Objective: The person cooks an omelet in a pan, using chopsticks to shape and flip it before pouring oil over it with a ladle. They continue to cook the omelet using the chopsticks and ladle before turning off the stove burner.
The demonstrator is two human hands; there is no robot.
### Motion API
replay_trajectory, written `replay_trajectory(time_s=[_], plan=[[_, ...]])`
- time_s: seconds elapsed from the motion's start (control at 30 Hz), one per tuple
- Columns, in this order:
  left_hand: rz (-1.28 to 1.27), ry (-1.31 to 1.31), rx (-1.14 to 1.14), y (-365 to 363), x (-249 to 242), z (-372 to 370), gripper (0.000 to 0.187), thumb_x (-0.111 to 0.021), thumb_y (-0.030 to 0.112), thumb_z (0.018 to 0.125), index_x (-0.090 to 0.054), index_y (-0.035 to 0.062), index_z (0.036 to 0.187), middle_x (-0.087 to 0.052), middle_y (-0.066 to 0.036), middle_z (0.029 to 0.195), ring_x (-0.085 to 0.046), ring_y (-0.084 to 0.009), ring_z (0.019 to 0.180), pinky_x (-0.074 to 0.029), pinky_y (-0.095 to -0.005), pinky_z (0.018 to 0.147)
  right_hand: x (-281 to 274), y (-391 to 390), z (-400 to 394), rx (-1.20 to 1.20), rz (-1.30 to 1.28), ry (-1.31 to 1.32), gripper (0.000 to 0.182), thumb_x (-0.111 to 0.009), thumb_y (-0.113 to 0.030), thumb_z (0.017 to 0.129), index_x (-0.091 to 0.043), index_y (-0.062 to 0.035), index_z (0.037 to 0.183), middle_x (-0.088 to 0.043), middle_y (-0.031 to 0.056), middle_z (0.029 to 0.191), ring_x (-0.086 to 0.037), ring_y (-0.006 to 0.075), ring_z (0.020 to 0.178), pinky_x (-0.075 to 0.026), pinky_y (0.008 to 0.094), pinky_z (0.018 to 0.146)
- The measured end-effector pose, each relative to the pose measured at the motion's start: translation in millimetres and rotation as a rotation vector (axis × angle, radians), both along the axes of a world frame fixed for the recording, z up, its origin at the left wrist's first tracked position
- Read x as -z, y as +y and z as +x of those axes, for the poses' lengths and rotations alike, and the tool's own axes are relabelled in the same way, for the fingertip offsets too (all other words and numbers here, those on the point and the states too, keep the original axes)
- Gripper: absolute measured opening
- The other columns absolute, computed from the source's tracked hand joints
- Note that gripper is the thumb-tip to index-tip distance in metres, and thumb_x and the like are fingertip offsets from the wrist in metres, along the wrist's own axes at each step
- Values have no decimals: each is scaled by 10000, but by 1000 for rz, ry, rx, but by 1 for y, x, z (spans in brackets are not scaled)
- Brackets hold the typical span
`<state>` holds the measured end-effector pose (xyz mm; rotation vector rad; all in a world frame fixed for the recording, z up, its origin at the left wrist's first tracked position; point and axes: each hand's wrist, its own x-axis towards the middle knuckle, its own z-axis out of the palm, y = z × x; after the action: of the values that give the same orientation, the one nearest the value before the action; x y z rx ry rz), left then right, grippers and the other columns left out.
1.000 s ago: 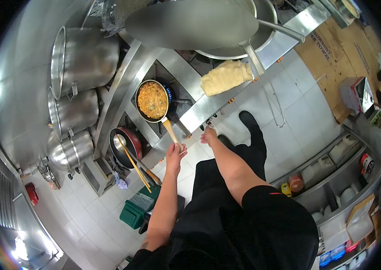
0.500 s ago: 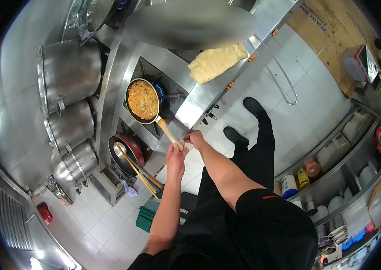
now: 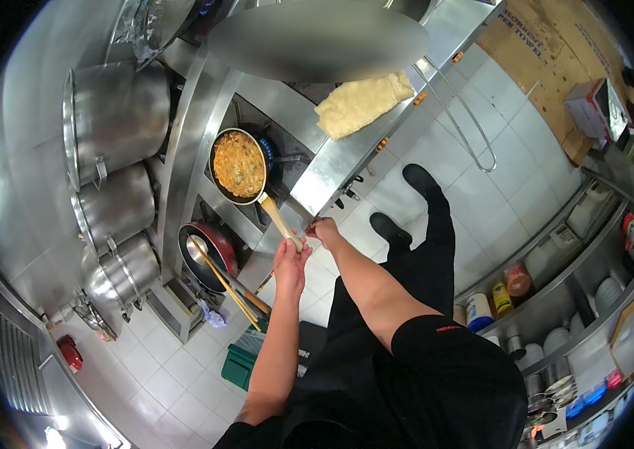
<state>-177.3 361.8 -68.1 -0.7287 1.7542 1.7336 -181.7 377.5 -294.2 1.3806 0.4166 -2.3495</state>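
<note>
A frying pan (image 3: 238, 166) of orange-brown food sits over a lit blue burner (image 3: 266, 152). Its pale wooden handle (image 3: 281, 221) points toward me, and my left hand (image 3: 291, 258) is closed round the handle's end. Just to the right, at the front edge of the stove (image 3: 332, 173), my right hand (image 3: 323, 230) has its fingers pressed together by the front panel. Whatever it grips there is too small and hidden to make out.
A red wok (image 3: 218, 247) with a ladle and long wooden handles stands left of my left hand. Large steel pots (image 3: 121, 116) line the left side. A folded yellow cloth (image 3: 362, 105) lies on the stove's front ledge. Shelves (image 3: 590, 299) with jars and dishes stand at right.
</note>
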Motion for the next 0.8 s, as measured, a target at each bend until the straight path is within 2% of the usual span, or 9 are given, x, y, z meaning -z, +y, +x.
replay_trajectory(time_s=[0.1,0.17,0.8], plan=[[0,0,-12,1,0,0,359,-514,270,1099,-528,50,1383,-663,-72,1100,-648,-152,949,-555,-326,928,7,-5,1,-3,5,23,177,-563,-65,998,-694,55,998,-724,165,901,-723,258,707,-629,357,607],[-4,0,-19,2,-1,0,360,-518,271,1098,-530,52,1382,-666,-70,1092,-650,-153,946,-555,-327,929,7,-3,1,-11,-19,47,257,-440,-17,1014,-682,66,1033,-721,176,961,-724,280,828,-635,380,711],[2,-11,-24,0,0,0,362,-517,269,1098,-532,48,1385,-665,-70,1098,-646,-166,957,-542,-340,944,-4,4,-1,-71,-1,36,282,-449,-64,1030,-703,58,1051,-733,174,960,-728,276,818,-630,376,710]])
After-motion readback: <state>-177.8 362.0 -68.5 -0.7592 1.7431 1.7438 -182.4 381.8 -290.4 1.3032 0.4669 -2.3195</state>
